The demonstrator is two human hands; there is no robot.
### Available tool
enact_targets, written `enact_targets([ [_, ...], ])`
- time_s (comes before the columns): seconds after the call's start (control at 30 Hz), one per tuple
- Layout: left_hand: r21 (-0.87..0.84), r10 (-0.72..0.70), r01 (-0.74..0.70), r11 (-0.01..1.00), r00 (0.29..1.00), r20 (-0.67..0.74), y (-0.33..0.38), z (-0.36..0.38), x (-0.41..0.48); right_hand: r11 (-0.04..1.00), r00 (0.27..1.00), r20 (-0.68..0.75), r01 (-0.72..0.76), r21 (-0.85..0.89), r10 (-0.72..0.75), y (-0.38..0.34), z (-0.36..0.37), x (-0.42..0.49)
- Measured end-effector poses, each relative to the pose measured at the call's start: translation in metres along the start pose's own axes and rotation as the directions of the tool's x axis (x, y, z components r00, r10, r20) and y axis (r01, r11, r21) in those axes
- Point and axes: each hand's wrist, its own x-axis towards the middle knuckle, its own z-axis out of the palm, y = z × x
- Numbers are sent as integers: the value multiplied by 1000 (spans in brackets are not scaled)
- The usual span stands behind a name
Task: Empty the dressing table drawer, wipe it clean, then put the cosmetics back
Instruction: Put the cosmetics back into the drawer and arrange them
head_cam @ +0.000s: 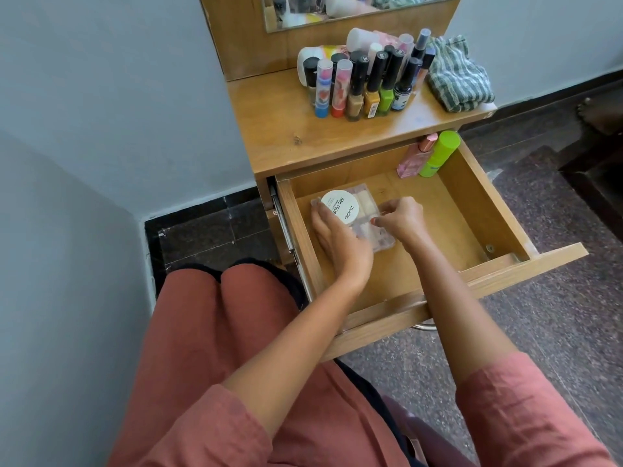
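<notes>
The wooden drawer of the dressing table is pulled out. A clear plastic box of nail tips lies at its left side, with a round white jar marked nail polish resting on it. My left hand grips the box's left edge beside the jar. My right hand pinches its right edge. A pink perfume bottle and a green tube stand in the back right corner.
Several nail polish bottles and lip balms stand on the tabletop below the mirror. A striped green cloth lies at the top's right end. My knees in red fabric are left of the drawer.
</notes>
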Motion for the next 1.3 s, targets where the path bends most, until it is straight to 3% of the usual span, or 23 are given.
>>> enact_targets([
  [0.1, 319, 142, -182, 930, 979, 144, -5, -10, 6, 1000, 1000, 0, 6, -11, -6, -2, 4, 0],
  [0.23, 705, 343, -435, 560, 897, 280, -5, -23, 17, 999, 1000, 10, 17, -29, -16, -7, 10, -1],
  [0.33, 825, 363, -465, 322, 865, 346, -3, -29, 25, 999, 1000, 20, 19, -29, -19, -9, 13, -2],
  [0.43, 848, 338, -488, 207, 849, 406, -5, -33, 32, 1000, 999, 36, 14, -21, -13, -11, 14, -2],
  [0.83, 855, 317, -499, 139, 841, 439, -10, -41, 36, 999, 997, 62, 52, -6, -51, -12, 21, 1],
  [1.13, 871, 389, -482, 98, 824, 412, -13, -42, 40, 988, 992, 25, 125, -92, -123, -10, 27, 4],
  [1.23, 866, 439, -483, 127, 811, 388, -13, -43, 43, 954, 967, -33, 245, -171, -254, -14, 28, 4],
  [1.3, 865, 471, -483, 132, 799, 375, -12, -45, 46, 934, 940, -14, 338, -112, -342, -22, 29, 2],
])
